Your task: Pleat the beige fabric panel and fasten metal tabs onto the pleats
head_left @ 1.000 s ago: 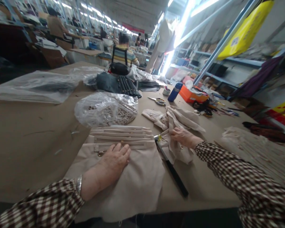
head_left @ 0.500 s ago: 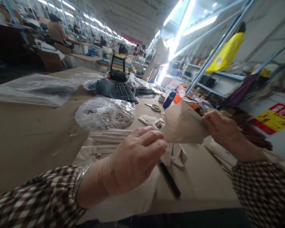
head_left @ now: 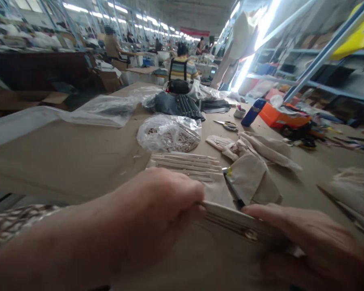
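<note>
Close under the camera I hold a beige fabric piece with a zipper strip between both hands. My left hand is closed on its left end. At its right end, my right hand grips the edge with fingers laid over it. Just beyond lies a stack of beige zippered pieces. A black-handled tool rests beside that stack, on a crumpled heap of beige cloth.
A clear bag of small metal parts sits past the stack on the brown table. Scissors, a blue bottle and an orange box lie further back. Dark fabric and plastic sheets lie beyond. Other people work at distant tables.
Both hands came down and towards me with the beige piece, which was held up in the air half a second ago. The camera swung left and lower.
</note>
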Motion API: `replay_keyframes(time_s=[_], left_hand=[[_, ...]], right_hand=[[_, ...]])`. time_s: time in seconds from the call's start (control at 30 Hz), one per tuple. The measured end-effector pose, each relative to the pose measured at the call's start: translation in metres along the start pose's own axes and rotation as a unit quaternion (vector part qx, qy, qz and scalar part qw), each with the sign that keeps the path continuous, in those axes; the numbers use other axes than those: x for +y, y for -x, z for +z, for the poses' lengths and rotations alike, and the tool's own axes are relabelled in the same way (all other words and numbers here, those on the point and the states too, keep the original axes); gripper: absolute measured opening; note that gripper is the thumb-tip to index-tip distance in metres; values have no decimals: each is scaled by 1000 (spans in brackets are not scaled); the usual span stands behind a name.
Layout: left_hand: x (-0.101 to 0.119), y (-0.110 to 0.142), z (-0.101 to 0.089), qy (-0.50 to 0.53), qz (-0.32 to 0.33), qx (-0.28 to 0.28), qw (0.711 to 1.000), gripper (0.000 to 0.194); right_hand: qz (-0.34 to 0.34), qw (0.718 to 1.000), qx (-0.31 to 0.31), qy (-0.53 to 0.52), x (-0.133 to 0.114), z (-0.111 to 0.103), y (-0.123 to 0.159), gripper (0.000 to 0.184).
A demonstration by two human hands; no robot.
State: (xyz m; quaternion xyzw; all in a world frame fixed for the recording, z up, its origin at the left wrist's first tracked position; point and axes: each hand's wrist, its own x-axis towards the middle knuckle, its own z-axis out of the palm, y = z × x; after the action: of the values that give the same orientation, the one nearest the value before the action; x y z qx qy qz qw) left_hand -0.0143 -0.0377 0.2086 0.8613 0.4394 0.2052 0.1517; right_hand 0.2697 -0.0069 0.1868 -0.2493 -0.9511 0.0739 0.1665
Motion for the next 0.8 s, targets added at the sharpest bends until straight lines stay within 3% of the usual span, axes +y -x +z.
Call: replay_keyframes(time_s=[0.07, 0.13, 0.23, 0.3, 0.37, 0.47, 0.53, 0.6, 0.7, 0.8], left_hand=[[-25, 3, 3, 6, -55, -65, 996, 31], [-56, -2, 19, -3, -100, -129, 987, 30], [-98, -10, 50, -39, -150, -156, 976, 27], [-113, -13, 64, -47, -175, -150, 972, 27], [-115, -14, 67, -47, -174, -134, 974, 27], [-101, -15, 56, -66, -141, -104, 982, 22], [-89, -18, 46, -75, -109, -95, 987, 18], [-81, -20, 37, -66, -80, -85, 991, 17], [-76, -21, 26, -83, -66, -50, 993, 18], [-68, -17, 11, -116, -44, 10, 992, 21]], right_hand=[[57, 994, -75, -60, 16, 20, -7, 19], [100, 975, -164, -109, 37, 42, -24, 15], [142, 957, -228, -105, 70, 75, -49, 25], [154, 949, -250, -120, 88, 88, -59, 28], [149, 955, -209, -148, 97, 91, -60, 26], [111, 987, -23, -117, 95, 84, -58, 35], [80, 990, 50, -101, 89, 80, -57, 31], [81, 987, 42, -131, 84, 82, -57, 27], [142, 965, -36, -219, 85, 84, -51, 19], [147, 951, -92, -258, 84, 60, -32, 19]])
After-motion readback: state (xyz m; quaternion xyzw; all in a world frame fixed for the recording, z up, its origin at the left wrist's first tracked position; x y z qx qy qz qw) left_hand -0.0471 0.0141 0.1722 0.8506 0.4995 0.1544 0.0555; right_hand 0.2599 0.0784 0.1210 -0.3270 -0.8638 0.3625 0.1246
